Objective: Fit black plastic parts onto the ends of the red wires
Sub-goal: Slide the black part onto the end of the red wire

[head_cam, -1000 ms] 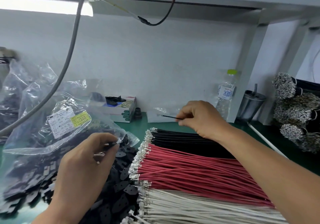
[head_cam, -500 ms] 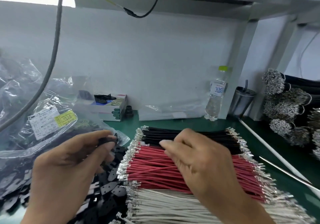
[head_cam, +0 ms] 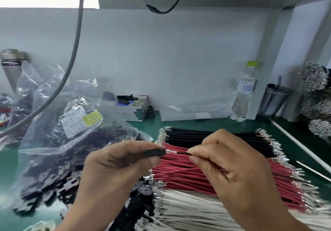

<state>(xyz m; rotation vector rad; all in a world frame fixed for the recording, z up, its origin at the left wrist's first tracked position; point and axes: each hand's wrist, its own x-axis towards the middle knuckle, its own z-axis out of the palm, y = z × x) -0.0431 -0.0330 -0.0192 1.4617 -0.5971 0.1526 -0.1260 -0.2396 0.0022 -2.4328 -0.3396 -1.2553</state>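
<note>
Head view: the left hand point(head_cam: 114, 166) pinches a small black plastic part point(head_cam: 155, 153) between thumb and fingertips, its grip clamped on the part. The right hand point(head_cam: 231, 161) pinches a thin wire point(head_cam: 180, 153) with a dark sleeve, grip clamped on it just behind its metal terminal point(head_cam: 169, 151). The terminal's tip sits at the mouth of the black part; whether it is already inside cannot be told. Both hands are held above the wires lying on the green table point(head_cam: 179, 123).

Three rows of cut wires lie side by side toward the table's right front: black wires point(head_cam: 188, 136) farthest back, red wires point(head_cam: 182, 177) in the middle, white wires point(head_cam: 193, 211) nearest the front edge, all tipped with silvery terminals. A loose heap of black parts point(head_cam: 138, 195) lies just left of the wire ends, spilling from a clear plastic bag point(head_cam: 59, 141) with white and yellow labels on the table's left side.

Along the back edge stand a small carton point(head_cam: 133, 110), a water bottle point(head_cam: 243, 94) with a green cap, and a metal cup point(head_cam: 274, 100). Bundles of terminal-tipped wires point(head_cam: 317, 105) are stacked at the right edge.
</note>
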